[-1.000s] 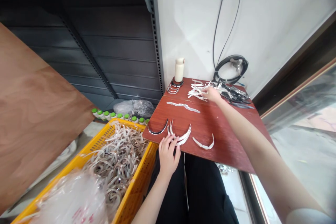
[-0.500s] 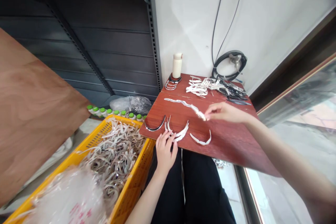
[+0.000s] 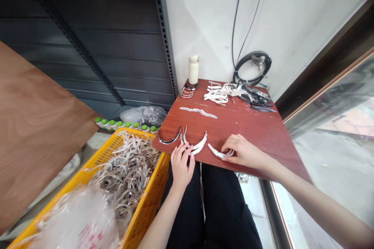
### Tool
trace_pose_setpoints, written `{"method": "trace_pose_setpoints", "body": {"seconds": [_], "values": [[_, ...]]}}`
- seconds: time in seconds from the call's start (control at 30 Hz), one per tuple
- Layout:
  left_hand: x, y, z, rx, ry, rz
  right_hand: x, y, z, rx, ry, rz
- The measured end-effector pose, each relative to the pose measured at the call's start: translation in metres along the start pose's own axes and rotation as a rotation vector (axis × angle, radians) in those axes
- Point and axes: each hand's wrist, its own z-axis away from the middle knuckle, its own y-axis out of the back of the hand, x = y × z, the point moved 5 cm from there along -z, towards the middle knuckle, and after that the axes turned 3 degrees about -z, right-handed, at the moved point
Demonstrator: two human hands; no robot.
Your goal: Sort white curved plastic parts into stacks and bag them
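Note:
My left hand [image 3: 181, 163] lies at the table's near edge, fingers apart, with the fingertips on a group of curved white strips [image 3: 200, 146]. Just left of it is a single dark curved strip [image 3: 169, 141] with a shiny edge. My right hand [image 3: 242, 151] is closed round one end of another curved white strip [image 3: 215, 151] near the same edge; its fingers partly cover that strip. Farther back, a long wavy pale strip [image 3: 198, 112] lies flat on the reddish-brown table [image 3: 251, 118], touched by neither hand.
At the table's back are a pile of white and black strips [image 3: 224, 92], a coiled black cable [image 3: 237, 71] and a cream cylinder [image 3: 193, 70] with rings round its base. A yellow crate [image 3: 99, 157] full of curled strips stands left, beside green-capped bottles [image 3: 112, 123].
My right hand has let go of the long pale strip, come down toward the near edge and taken hold of the curved white strip there. My left hand stays on its group.

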Motion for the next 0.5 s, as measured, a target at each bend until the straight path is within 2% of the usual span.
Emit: {"method": "trace_pose_setpoints", "body": {"seconds": [0.2, 0.3, 0.37, 0.5], "values": [[-0.002, -0.001, 0.002, -0.018, 0.005, -0.008, -0.009, -0.011, 0.003, -0.09, -0.007, -0.113], [-0.003, -0.002, 0.002, -0.01, 0.005, -0.01, 0.0, 0.0, -0.004, -0.053, -0.042, -0.115], [-0.003, -0.002, 0.002, -0.006, 0.003, -0.008, 0.021, 0.016, -0.016, 0.042, -0.098, -0.126], [-0.002, -0.001, 0.002, -0.003, 0.001, -0.008, 0.092, 0.054, -0.055, 0.286, -0.291, -0.061]]}}
